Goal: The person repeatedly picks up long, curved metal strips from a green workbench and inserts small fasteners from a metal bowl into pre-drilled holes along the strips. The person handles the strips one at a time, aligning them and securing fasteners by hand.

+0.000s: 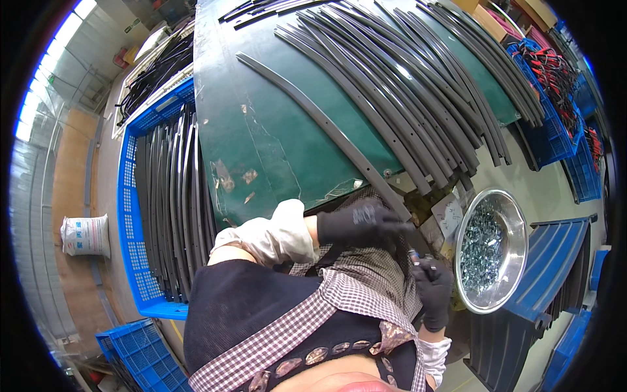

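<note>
A long dark grey, slightly bent strip (320, 121) lies apart from the others on the green tabletop. Its near end reaches over the table's edge toward me. My left hand (362, 224), in a black glove, is closed at that near end, with its fingers against the strip. Lower and to the right, my right hand (432, 287), also in a black glove, has its fingers pinched together near the strip's end. A small shiny bit shows at those fingertips, too small to name. Right of it stands a round metal bowl (462, 277) with many small shiny pieces (482, 251).
Many similar strips (392, 85) lie across the green table (261, 157). On the left a blue crate (127, 215) holds more strips. Far right are blue baskets of red and black parts (555, 78). A blue ribbed stool (548, 261) stands beside the bowl. A white sack (86, 236) sits far left.
</note>
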